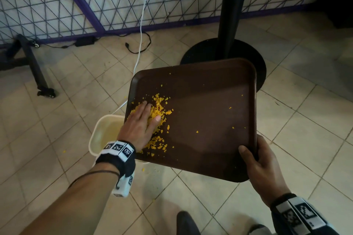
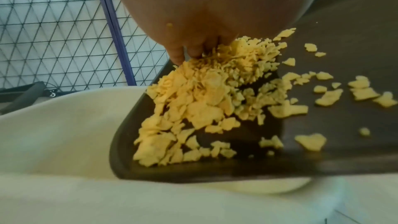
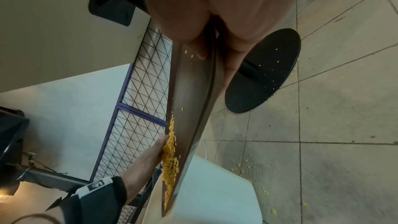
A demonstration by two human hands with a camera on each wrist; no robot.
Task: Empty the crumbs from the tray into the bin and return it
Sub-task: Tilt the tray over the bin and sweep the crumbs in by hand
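My right hand [image 1: 264, 168] grips the tray [image 1: 210, 101] at its near right corner; my left hand [image 1: 142, 126] lies flat, fingers straight, on the crumbs [image 1: 158, 109] over the bin [image 1: 99, 131].

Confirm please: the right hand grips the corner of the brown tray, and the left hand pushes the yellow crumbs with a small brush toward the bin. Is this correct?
Not quite: there is no brush. The left hand pushes the crumbs with its bare fingers, as the head view and left wrist view show. The rest holds: the right hand grips the corner of the brown tray, whose low edge hangs over the bin.

Black wristbands [image 1: 116, 160] with white coded marker tiles; thin dark cord bracelet [image 1: 99, 173] on left forearm.
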